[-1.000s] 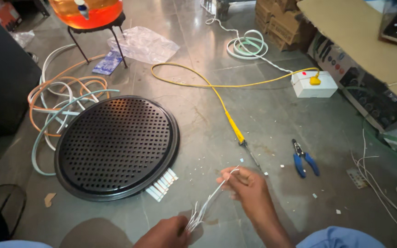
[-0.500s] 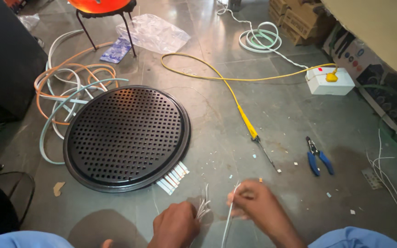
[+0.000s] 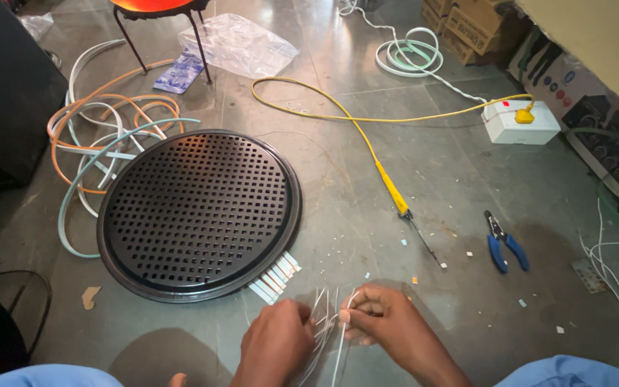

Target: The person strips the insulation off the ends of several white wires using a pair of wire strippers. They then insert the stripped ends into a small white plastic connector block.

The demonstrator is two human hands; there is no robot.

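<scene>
Both hands met low over the floor: left hand (image 3: 275,342) gripped the thin white wires (image 3: 324,322), right hand (image 3: 388,331) pinched 1 strand, wires running upright between them.

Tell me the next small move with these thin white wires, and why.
Probably draw one strand clear with the right hand while the left hand grips the white wires: both hands meet on the bunch, and its ends fan out loose.
</scene>
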